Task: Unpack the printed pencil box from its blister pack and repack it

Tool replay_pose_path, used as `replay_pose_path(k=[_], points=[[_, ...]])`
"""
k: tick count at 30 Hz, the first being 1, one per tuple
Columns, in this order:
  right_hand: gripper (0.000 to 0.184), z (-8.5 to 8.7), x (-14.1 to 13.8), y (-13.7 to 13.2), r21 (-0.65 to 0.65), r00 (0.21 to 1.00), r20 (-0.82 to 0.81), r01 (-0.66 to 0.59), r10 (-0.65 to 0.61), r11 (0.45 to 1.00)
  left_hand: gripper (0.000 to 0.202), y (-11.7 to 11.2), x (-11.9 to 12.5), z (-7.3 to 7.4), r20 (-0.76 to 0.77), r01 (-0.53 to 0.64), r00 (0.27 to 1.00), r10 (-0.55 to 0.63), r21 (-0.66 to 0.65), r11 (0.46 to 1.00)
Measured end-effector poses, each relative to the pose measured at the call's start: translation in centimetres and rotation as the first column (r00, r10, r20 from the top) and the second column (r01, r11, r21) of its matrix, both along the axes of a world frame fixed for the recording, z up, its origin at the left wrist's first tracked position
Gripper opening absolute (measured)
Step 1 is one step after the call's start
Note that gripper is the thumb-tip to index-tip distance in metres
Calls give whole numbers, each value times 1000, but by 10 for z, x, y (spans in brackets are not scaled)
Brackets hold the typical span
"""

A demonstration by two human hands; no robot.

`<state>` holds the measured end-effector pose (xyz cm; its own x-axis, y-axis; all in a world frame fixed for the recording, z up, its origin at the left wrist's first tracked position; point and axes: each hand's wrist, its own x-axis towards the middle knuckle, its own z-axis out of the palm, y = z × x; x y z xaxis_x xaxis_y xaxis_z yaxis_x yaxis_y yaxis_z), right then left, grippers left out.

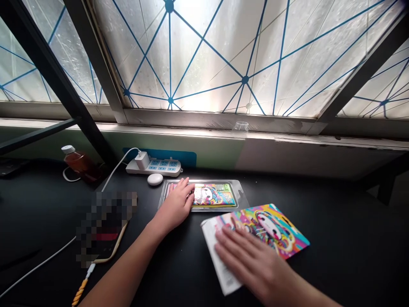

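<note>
1. Left hand [174,204] rests on a clear plastic tray [241,197], fingers relaxed and ungripping over its printed card [215,195]
2. Right hand [252,260] lies flat, fingers spread and released, on a glossy paper packet [271,226] on the black desk [338,238]

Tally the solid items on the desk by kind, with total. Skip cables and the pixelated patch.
Blister pack: 1
Printed card: 1
Bottle: 1
Power strip: 1
Charger: 1
White puck: 1
Dark object: 1
Total: 7

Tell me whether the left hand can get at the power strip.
Probably yes: the left hand, on the clear blister pack, is near the power strip; only a small white round object lies between.
</note>
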<state>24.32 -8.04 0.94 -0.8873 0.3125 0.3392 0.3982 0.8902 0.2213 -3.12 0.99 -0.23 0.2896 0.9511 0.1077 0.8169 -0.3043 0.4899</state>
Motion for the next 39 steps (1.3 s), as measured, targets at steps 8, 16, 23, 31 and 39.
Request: replay_pose_path(k=[8, 16, 23, 31, 39], points=[[58, -43, -88, -16, -115, 996, -49, 68, -74, 991, 26, -5, 3, 2, 249, -142, 967, 57, 337, 931], [60, -19, -91, 32, -598, 998, -64, -24, -18, 801, 38, -3, 5, -10, -207, 55, 978, 0, 256, 965], [50, -19, -85, 38, -676, 988, -132, -153, 86, 720, 46, -11, 17, -6, -279, 115, 959, -52, 216, 970], [50, -15, -88, 39, -636, 988, -117, -149, 97, 757, 44, -13, 10, 0, -259, 156, 960, -102, 195, 968], [35, -19, -79, 45, -216, 991, -136, -10, -19, 976, 38, -10, 0, 2, -163, 134, 982, -97, 235, 963]])
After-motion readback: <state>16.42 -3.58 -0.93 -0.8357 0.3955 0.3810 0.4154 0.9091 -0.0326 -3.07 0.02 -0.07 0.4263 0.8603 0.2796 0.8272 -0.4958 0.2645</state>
